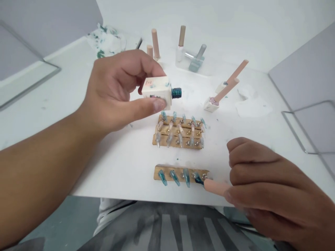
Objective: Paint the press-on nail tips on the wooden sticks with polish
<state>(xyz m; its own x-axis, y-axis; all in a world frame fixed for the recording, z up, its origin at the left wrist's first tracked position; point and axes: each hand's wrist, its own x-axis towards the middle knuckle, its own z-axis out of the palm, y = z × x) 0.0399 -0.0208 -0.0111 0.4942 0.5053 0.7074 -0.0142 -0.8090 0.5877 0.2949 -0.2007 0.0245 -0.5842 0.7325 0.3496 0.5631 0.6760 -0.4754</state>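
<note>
A white square polish bottle (157,91) lies sideways in my left hand (117,89), its uncapped teal-stained neck pointing right. My right hand (272,181) pinches a peach-handled brush (216,187). The dark teal tip touches or nearly touches the fourth nail tip on the front wooden strip (157,173). Left of it on that strip stand three teal nail tips (186,177). Behind, grouped wooden strips (163,141) carry rows of pale blue, pinkish and clear glittery nail tips.
Two peach-capped bottles (211,104) stand right of centre. At the back are a clear container (183,59) with bottles, more peach caps (155,43) and a teal-stained tissue (107,42). A white crumpled sheet (253,104) lies at right. The table's front edge is near my lap.
</note>
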